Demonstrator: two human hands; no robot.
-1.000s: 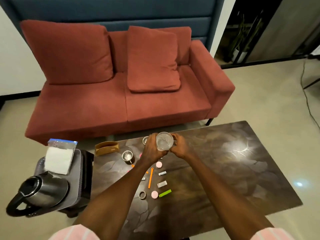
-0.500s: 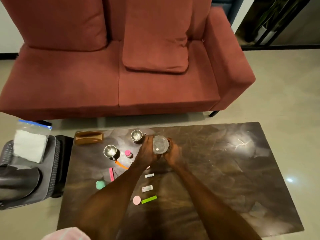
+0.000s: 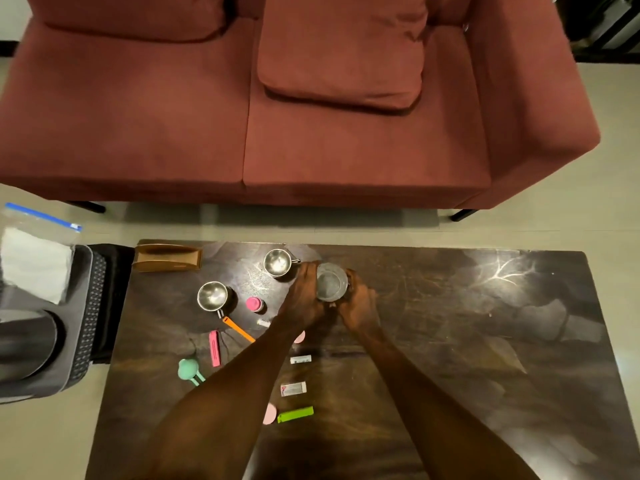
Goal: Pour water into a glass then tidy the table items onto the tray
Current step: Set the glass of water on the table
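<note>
Head view. Glass (image 3: 331, 282) at table (image 3: 450, 341) far edge, near 12 o'clock of centre. Left hand (image 3: 304, 299) curled round glass from 9 o'clock side, right hand (image 3: 358, 306) from 3 o'clock side; both grips clamped on it. Whether glass base touches table: cannot tell. Steel cup (image 3: 278, 263) just beside left fingers, at 10 o'clock of glass. Second steel cup (image 3: 212, 296) further out at 9 o'clock. Grey tray (image 3: 83, 306) off table's left end.

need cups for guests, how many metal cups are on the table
2: one metal cup at the far edge beside the left hand, another nearer left by the pink cap. The arms might hide more.
</note>
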